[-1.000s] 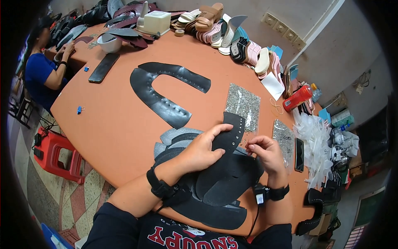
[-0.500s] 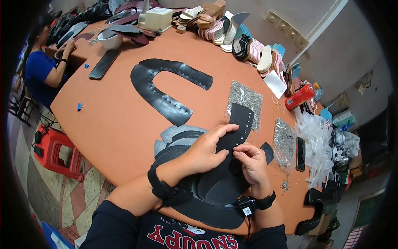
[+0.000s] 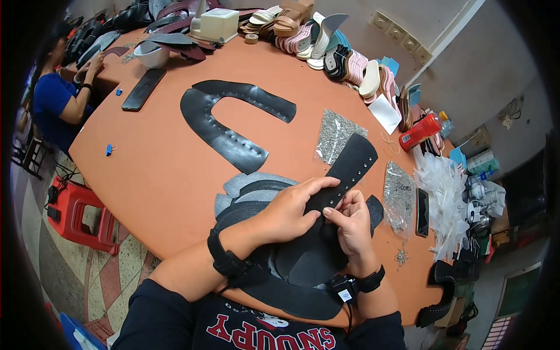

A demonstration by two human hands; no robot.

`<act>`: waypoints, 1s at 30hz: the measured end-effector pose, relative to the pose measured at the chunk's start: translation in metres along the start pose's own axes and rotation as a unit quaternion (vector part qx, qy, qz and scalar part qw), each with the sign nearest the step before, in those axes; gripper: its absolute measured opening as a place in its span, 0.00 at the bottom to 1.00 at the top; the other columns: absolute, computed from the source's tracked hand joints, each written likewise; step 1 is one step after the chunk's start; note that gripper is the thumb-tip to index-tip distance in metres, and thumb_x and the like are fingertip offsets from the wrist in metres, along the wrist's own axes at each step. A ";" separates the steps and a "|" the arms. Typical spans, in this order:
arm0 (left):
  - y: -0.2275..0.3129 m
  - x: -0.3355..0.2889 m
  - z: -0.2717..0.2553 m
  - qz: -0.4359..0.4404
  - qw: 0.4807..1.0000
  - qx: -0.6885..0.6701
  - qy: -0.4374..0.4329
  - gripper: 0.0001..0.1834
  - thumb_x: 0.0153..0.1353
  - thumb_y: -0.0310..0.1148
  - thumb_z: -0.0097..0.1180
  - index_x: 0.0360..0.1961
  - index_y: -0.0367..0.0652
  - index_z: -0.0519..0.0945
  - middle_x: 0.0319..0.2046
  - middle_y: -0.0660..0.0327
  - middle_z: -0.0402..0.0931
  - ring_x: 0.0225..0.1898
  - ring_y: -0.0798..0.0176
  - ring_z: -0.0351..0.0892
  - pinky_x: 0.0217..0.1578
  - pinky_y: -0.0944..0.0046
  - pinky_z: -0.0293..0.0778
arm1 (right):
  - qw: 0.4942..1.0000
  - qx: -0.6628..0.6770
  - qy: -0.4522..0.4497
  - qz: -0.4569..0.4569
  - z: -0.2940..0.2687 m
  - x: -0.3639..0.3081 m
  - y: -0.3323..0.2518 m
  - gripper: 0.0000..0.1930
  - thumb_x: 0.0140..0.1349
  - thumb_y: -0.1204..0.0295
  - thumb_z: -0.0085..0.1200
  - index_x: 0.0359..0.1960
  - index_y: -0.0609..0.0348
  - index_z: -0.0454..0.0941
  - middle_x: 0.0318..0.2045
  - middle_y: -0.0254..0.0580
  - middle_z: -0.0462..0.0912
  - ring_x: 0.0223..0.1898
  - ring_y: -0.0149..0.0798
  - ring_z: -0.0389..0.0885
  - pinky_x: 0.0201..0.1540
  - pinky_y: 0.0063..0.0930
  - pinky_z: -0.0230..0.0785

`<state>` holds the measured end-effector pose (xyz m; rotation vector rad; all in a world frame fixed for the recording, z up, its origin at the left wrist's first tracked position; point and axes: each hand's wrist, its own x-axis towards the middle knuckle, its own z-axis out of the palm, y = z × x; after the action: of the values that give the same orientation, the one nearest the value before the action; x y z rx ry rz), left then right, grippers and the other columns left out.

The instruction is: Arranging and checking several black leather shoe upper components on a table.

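Note:
My left hand (image 3: 286,211) grips a black curved shoe-upper piece (image 3: 357,156), its thumb and fingers on the near face. A row of small shiny studs runs along the piece's right edge. My right hand (image 3: 353,228) is closed on that same edge, thumb and fingers pinched just below the lowest visible stud; whether a loose stud is between the fingertips is hidden. Under both hands lies a pile of black and grey upper pieces (image 3: 309,259) at the table's near edge. Farther off, a U-shaped studded black upper (image 3: 201,119) lies flat.
Beyond the piece lies a clear bag of studs (image 3: 337,137); another stud bag (image 3: 398,201) and a dark phone (image 3: 422,213) are at right. Loose studs (image 3: 401,256) lie near my right wrist. Stacked insoles (image 3: 350,67) line the back. A person in blue (image 3: 55,105) sits far left.
The far end of the studded upper piece has swung to the right and tilted. My right hand has shifted slightly with it, while my left hand keeps its grip.

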<state>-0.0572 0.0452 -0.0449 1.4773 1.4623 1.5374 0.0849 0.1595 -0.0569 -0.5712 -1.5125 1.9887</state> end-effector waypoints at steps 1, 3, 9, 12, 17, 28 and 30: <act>-0.003 0.000 -0.001 -0.009 1.000 -0.029 0.002 0.29 0.51 0.17 0.50 0.57 0.37 0.66 0.54 0.53 0.70 0.55 0.57 0.71 0.54 0.63 0.66 | 0.999 -0.012 -0.017 0.040 -0.002 0.003 -0.005 0.13 0.53 0.84 0.57 0.36 0.58 0.66 0.31 0.35 0.74 0.31 0.28 0.76 0.35 0.21 0.71; -0.006 0.000 -0.005 -0.002 1.000 -0.011 0.010 0.28 0.51 0.17 0.50 0.57 0.36 0.67 0.53 0.53 0.70 0.54 0.59 0.71 0.54 0.65 0.67 | 0.997 -0.074 -0.023 0.030 -0.022 0.014 -0.011 0.06 0.57 0.80 0.55 0.33 0.61 0.71 0.28 0.37 0.77 0.31 0.29 0.76 0.35 0.22 0.71; -0.007 0.000 -0.003 -0.057 0.996 -0.058 0.028 0.26 0.51 0.18 0.49 0.55 0.35 0.69 0.51 0.55 0.71 0.53 0.65 0.70 0.53 0.67 0.66 | 0.914 -0.405 0.021 0.016 -0.088 0.061 -0.016 0.08 0.57 0.74 0.55 0.33 0.68 0.79 0.29 0.40 0.80 0.30 0.30 0.77 0.33 0.24 0.69; -0.006 0.000 -0.004 -0.058 0.997 -0.046 0.026 0.26 0.51 0.19 0.50 0.55 0.35 0.69 0.51 0.55 0.71 0.54 0.64 0.70 0.54 0.66 0.66 | 0.860 -0.510 -0.018 0.009 -0.086 0.066 -0.005 0.08 0.53 0.73 0.58 0.31 0.66 0.79 0.29 0.44 0.80 0.30 0.37 0.78 0.35 0.29 0.70; -0.008 -0.002 -0.006 -0.058 0.998 -0.025 0.025 0.28 0.50 0.20 0.52 0.57 0.36 0.67 0.53 0.53 0.70 0.55 0.61 0.69 0.54 0.65 0.65 | 0.811 -0.584 -0.039 0.006 -0.064 0.066 -0.012 0.07 0.53 0.73 0.57 0.29 0.66 0.78 0.29 0.45 0.77 0.32 0.40 0.77 0.37 0.31 0.69; -0.007 -0.001 -0.005 -0.075 0.996 -0.047 0.008 0.31 0.51 0.18 0.51 0.59 0.35 0.64 0.57 0.53 0.65 0.58 0.61 0.66 0.57 0.64 0.63 | 0.850 -0.519 -0.068 -0.056 -0.068 0.051 -0.018 0.05 0.58 0.76 0.52 0.29 0.65 0.72 0.28 0.42 0.74 0.32 0.38 0.74 0.37 0.28 0.66; -0.012 -0.005 -0.007 -0.065 0.996 -0.060 0.018 0.31 0.51 0.17 0.51 0.60 0.35 0.63 0.58 0.53 0.64 0.58 0.61 0.66 0.58 0.64 0.62 | 0.950 -0.286 -0.114 0.050 -0.040 0.032 -0.030 0.04 0.59 0.76 0.51 0.30 0.63 0.71 0.28 0.35 0.71 0.32 0.30 0.71 0.36 0.23 0.65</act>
<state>-0.0663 0.0412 -0.0563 1.2653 1.4304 1.5516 0.0920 0.2155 -0.0390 -0.6717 -2.2721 1.7159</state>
